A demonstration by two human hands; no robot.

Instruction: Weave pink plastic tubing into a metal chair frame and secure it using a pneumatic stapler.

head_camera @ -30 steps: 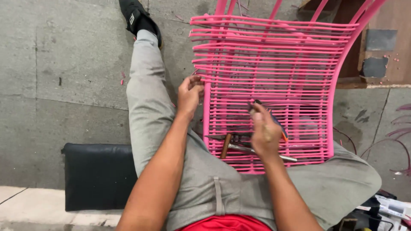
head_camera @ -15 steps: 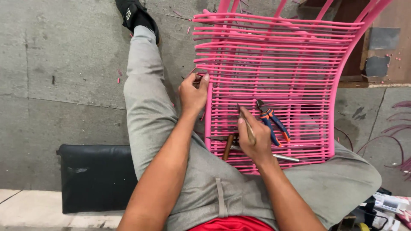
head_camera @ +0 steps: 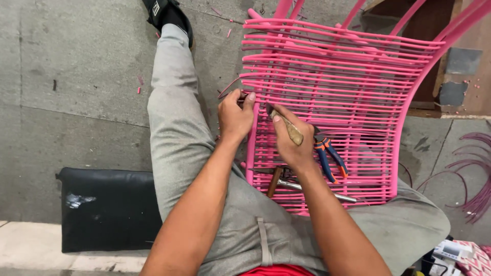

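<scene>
Change: half a second ago the right hand lay lower on the weave, near the pliers; it has since moved up and left, closer to the left hand. The pliers have stayed where they lay.
Left hand: fingers curled, pinching a pink cord end against the left edge of the pink woven chair frame.
Right hand: closed around a wooden-handled tool, whose dark tip points up and left toward the frame's edge bar, just beside the left hand's fingertips.
Chair frame: lies tilted across the person's lap, its cords running crosswise.
Pliers: blue-and-orange handles, resting on the weave just right of the right hand.
Hammer: wooden handle, on the lower weave under the right wrist, beside a metal rod.
Floor: grey concrete with pink cord scraps; a black cushion left of the person's leg.
</scene>
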